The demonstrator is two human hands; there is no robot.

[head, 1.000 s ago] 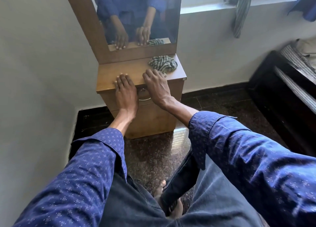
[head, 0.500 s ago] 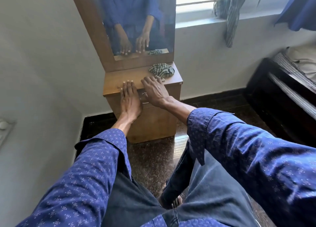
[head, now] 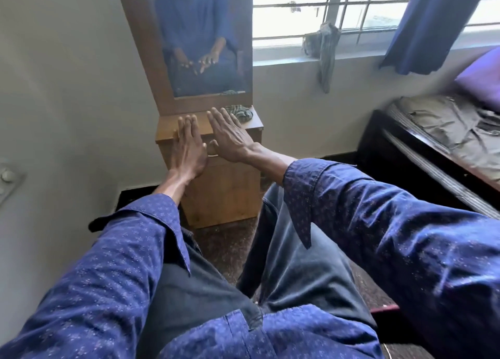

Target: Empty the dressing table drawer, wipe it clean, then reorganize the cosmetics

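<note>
Now I am holding my left hand [head: 188, 147] and right hand [head: 230, 137] out flat, fingers straight and gripping nothing, before the dressing table [head: 167, 126], whose drawer [head: 254, 149] is sitting closed; a striped cloth [head: 240, 113] is lying on its surface.

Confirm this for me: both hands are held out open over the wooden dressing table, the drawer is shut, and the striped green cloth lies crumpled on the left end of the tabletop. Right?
Not quite. In the head view the striped green cloth lies crumpled on the right end of the wooden dressing table top, beside the right hand. The rest holds: the left hand and the right are open, and the drawer is shut.
</note>
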